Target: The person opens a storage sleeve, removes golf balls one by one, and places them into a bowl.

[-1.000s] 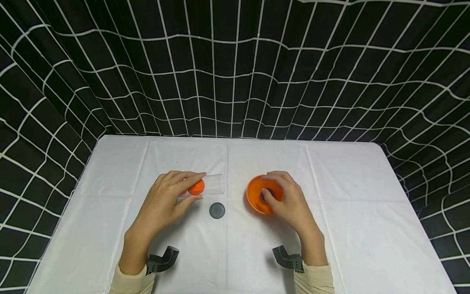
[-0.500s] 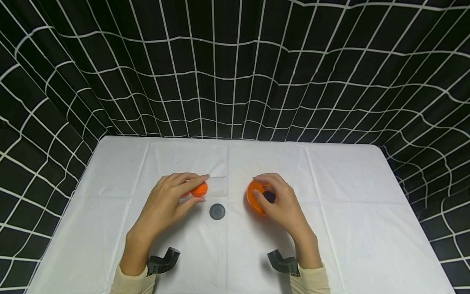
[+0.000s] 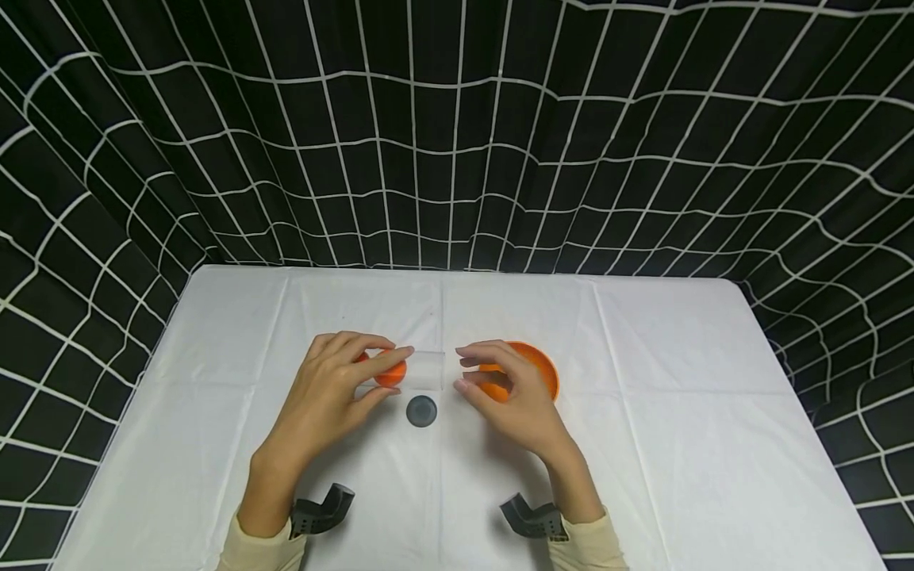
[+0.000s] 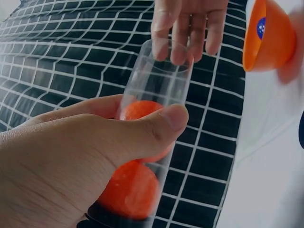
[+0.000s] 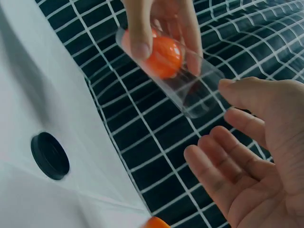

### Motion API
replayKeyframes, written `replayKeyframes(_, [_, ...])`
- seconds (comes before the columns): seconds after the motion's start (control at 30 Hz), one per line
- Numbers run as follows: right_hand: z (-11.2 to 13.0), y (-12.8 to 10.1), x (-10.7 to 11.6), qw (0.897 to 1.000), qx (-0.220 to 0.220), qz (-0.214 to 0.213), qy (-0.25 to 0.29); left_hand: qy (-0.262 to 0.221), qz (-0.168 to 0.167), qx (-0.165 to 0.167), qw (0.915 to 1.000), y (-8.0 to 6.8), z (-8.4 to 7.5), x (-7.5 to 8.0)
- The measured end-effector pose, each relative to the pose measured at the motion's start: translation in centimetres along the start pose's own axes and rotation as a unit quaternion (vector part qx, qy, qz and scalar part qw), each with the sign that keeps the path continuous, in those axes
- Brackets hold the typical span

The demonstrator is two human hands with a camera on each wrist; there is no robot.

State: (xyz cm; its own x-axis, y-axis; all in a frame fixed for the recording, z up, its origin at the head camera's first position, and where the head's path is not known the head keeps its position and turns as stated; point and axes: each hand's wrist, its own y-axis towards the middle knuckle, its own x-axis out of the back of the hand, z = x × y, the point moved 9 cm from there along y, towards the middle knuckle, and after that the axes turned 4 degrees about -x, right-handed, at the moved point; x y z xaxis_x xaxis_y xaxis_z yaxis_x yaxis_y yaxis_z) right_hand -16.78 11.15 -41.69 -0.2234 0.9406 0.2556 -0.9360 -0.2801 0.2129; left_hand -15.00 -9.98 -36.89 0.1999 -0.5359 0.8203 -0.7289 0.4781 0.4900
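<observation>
A person's left hand point(image 3: 336, 381) is gripping a clear tube point(image 3: 427, 369) above a white table point(image 3: 678, 444), fingers and thumb curled around it, with the tube lying roughly level and its open mouth pointing toward the right hand point(image 3: 503, 392). 2 orange balls are sitting inside the tube point(image 4: 156, 118): one ball point(image 4: 142, 116) is lying under the thumb and the other point(image 4: 129, 190) is resting near the dark closed end. The right hand point(image 5: 251, 152) is hovering just beside the tube's mouth point(image 5: 190, 90), its fingers point(image 5: 216, 175) spread apart and holding nothing; whether the fingertips are touching the rim cannot be told. An orange bowl point(image 3: 539, 373) is sitting on the table just behind that hand, with a dark object showing inside it in the left wrist view point(image 4: 261, 27). A dark round cap point(image 3: 421, 411) is lying on the cloth below the tube, between the 2 hands. A black curtain with a white grid point(image 3: 457, 135) is hanging behind the table.
</observation>
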Motion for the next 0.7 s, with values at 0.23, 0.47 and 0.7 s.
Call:
replayKeyframes(0.23, [-0.2,0.1,-1.1,0.998,-0.007,0.01,0.06,0.005,-0.014,-0.009,0.9999,0.1,-0.2,0.3])
replayKeyframes(0.47, [-0.6,0.3,-2.0,0.994,-0.011,0.024,0.107,0.022,-0.017,-0.012,0.9996,0.0,-0.2,0.5])
replayKeyframes(0.7, [-0.7,0.3,-2.1,0.995,-0.025,0.025,0.097,0.025,-0.02,-0.009,0.9994,0.0,-0.1,0.6])
